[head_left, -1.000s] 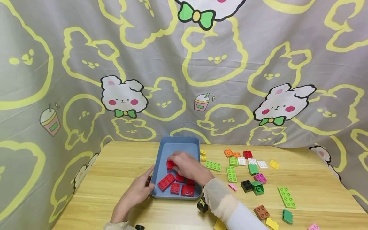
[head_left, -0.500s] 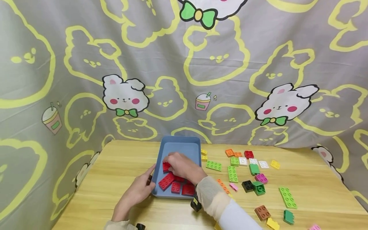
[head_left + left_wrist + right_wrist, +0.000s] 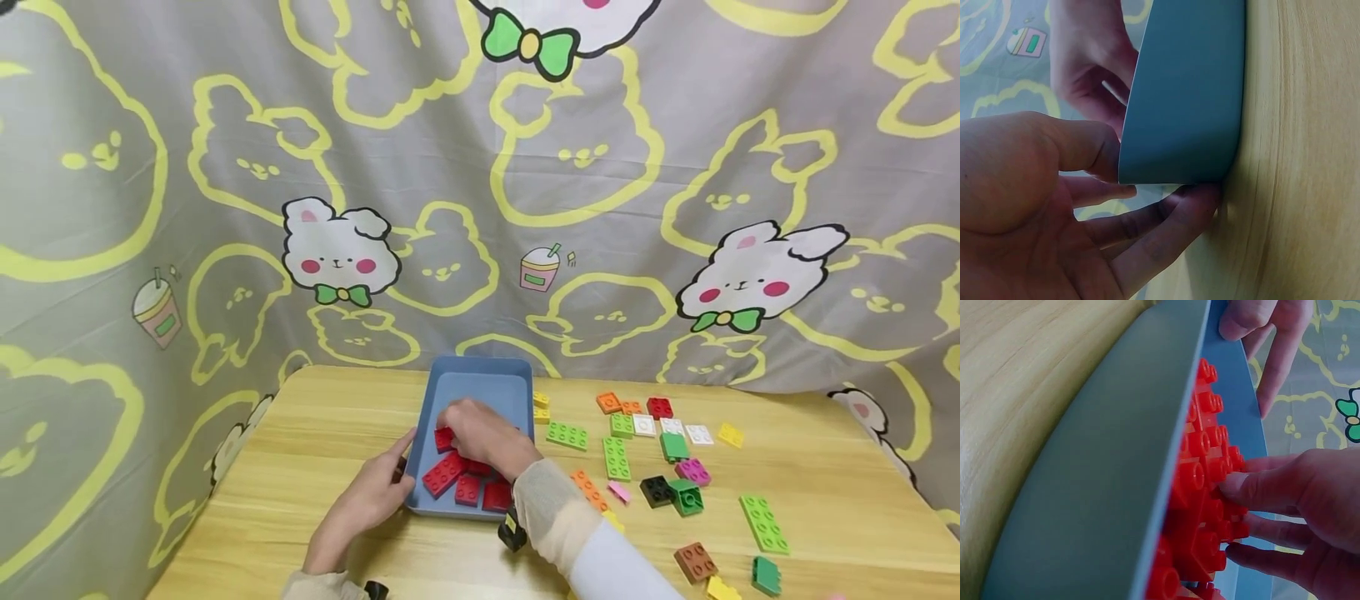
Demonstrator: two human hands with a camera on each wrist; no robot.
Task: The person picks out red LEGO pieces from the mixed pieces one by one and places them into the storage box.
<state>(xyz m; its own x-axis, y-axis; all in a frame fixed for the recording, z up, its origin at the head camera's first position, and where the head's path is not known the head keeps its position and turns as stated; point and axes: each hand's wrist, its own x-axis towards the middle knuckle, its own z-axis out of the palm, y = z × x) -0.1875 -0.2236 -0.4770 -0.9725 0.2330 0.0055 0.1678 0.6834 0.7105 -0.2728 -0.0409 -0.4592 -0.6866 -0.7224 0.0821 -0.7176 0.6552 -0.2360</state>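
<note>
My left hand [image 3: 373, 493] grips the left wall of a blue tray [image 3: 480, 385]. In the left wrist view, the thumb of the left hand [image 3: 1016, 187] is at the rim of the tray [image 3: 1185, 94], and fingers touch its outer side low down. Inside the tray, my right hand [image 3: 487, 439] pinches a red toy brick [image 3: 444, 439] near the left wall. Several other red bricks [image 3: 444, 475] lie at the near end, partly covered by that hand. In the right wrist view, the right hand's fingers [image 3: 1272, 487] are among studded red bricks [image 3: 1200, 469]; which one they hold is partly hidden.
Loose bricks are scattered over the wooden table [image 3: 345, 417] right of the tray: lime green [image 3: 617, 458], orange [image 3: 588, 490], black [image 3: 657, 492], brown [image 3: 695, 562] and one red brick [image 3: 660, 407] among them. A patterned curtain [image 3: 450, 167] stands behind the table.
My right hand has moved left inside the tray with the red brick, closer to the left wall. The left hand keeps its place on the tray. The head view has shifted slightly.
</note>
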